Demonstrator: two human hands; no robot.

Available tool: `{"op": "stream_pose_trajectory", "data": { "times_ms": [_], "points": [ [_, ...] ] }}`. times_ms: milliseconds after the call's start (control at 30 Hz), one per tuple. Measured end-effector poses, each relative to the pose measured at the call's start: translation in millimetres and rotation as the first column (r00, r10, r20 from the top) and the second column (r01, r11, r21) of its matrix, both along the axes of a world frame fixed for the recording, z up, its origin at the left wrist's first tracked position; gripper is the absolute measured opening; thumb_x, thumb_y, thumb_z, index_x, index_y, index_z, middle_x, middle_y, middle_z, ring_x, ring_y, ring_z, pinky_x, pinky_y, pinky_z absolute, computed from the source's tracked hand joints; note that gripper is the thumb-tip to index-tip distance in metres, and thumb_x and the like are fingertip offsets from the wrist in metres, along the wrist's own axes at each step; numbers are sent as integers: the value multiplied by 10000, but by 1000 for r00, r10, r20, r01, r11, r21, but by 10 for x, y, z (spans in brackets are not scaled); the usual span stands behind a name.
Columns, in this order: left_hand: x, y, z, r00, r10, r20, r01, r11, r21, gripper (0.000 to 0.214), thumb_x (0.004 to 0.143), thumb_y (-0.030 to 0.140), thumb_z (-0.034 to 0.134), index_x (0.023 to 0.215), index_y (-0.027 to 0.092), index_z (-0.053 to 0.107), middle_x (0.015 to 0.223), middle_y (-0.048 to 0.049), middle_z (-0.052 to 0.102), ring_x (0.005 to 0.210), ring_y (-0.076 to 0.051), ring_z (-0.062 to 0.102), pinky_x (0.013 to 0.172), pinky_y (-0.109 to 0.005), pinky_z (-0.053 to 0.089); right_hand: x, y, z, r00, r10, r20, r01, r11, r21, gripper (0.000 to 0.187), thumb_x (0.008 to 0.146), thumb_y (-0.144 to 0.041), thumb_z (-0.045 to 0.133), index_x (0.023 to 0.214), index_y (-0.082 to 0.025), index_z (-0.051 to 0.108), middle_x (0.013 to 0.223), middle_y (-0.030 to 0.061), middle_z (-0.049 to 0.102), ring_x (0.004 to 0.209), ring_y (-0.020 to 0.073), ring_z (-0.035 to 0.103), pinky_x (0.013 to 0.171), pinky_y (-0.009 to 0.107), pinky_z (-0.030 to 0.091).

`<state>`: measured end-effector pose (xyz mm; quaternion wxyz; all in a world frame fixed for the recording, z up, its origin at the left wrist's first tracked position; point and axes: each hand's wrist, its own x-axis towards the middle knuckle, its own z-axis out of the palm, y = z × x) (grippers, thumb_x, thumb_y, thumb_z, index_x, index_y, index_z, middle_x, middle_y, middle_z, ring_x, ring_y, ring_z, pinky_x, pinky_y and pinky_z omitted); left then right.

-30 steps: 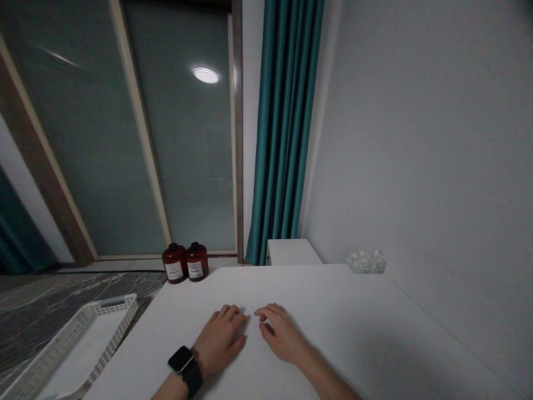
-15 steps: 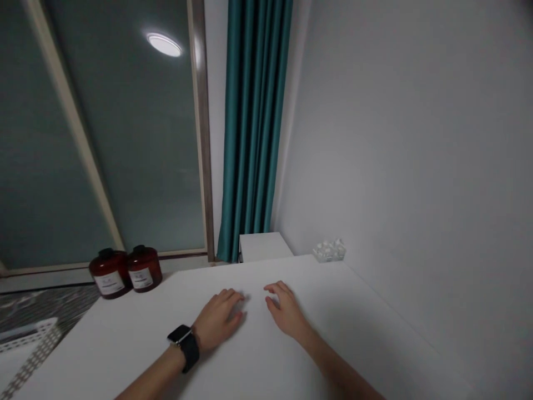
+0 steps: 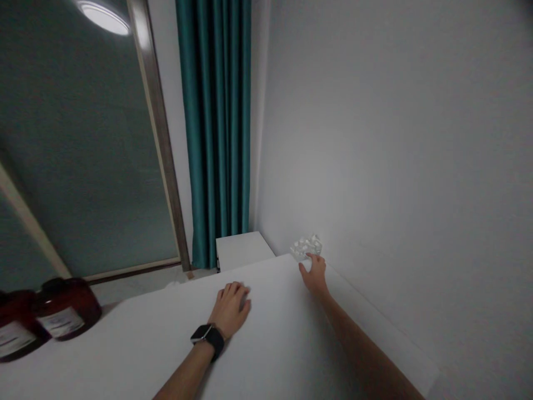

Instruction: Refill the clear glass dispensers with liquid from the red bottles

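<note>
At the far right corner of the white table (image 3: 166,344) stands a small clear container (image 3: 300,253) with several small white pieces in it, too small to name. My right hand (image 3: 315,276) reaches to its near side, thumb and fingers apart with nothing between them; whether the fingertips touch it I cannot tell. My left hand (image 3: 231,309), with a black watch (image 3: 208,338) on the wrist, rests palm down on the tabletop, fingers loosely bent and holding nothing.
Two dark red bottles (image 3: 69,311) with white labels stand at the table's left edge. Beyond the far edge is a lower white cabinet (image 3: 244,251) before a teal curtain (image 3: 219,139). A grey wall (image 3: 383,166) runs along the right side, and a glass door (image 3: 91,155) is at left.
My right hand has moved forward and right, from mid-table to the clear container. My left hand stays on the tabletop. The view has turned right, so the bottles sit further left.
</note>
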<state>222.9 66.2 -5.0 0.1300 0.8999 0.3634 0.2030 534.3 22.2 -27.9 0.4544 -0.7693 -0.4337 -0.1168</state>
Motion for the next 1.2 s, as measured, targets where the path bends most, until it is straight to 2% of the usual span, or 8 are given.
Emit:
{"op": "stream_pose_trajectory", "data": {
  "times_ms": [167, 367, 533, 833, 1033, 1200],
  "points": [
    [-40, -5, -23, 1000, -10, 9, 11, 1000, -16, 202, 897, 192, 494, 1060, 202, 613, 1176, -77, 609, 1137, -269, 525, 961, -439, 403, 325, 241, 81, 989, -143, -38, 143, 990, 1, 538, 774, -441, 614, 1203, -118, 570, 1327, 227, 480, 1293, 366, 400, 1048, 502, 323],
    [-32, 11, -41, 1000, -2, 28, 2, 1000, -20, 205, 877, 184, 500, 1050, 209, 606, 1157, -71, 613, 1124, -273, 528, 957, -446, 406, 427, 545, 150, 965, -248, -86, 246, 969, -35, 616, 724, -568, 670, 1176, -153, 621, 1379, 222, 463, 1285, 379, 427, 1025, 475, 345],
    [-31, 13, -52, 998, -5, 61, 6, 1000, -26, 185, 875, 186, 499, 1023, 218, 606, 1136, -59, 619, 1105, -267, 530, 945, -441, 410, 429, 695, 167, 956, -276, -96, 270, 960, -69, 567, 713, -582, 680, 1115, -183, 664, 1379, 211, 466, 1262, 391, 443, 978, 497, 370],
    [-23, 8, -34, 998, -2, 70, 6, 998, -57, 155, 877, 195, 500, 979, 219, 614, 1116, -62, 623, 1093, -270, 530, 940, -448, 409, 479, 803, 196, 938, -338, -80, 328, 937, -117, 505, 723, -559, 684, 1060, -184, 685, 1325, 213, 484, 1256, 402, 424, 984, 543, 336],
    [-9, 0, -9, 999, 4, 51, 0, 998, -68, 161, 872, 187, 503, 983, 218, 615, 1117, -66, 625, 1094, -270, 525, 941, -449, 399, 494, 759, 233, 955, -298, -11, 291, 939, -184, 436, 740, -506, 686, 1026, -177, 685, 1229, 197, 536, 1223, 388, 466, 999, 538, 322],
    [-2, -13, 15, 999, 20, 32, -18, 998, -64, 177, 886, 221, 504, 1025, 219, 613, 1142, -67, 624, 1115, -270, 521, 957, -448, 385, 310, 669, 293, 981, -183, 65, 193, 954, -230, 401, 752, -475, 682, 1031, -187, 681, 1138, 150, 575, 1153, 328, 515, 995, 446, 352]
  ]
}}
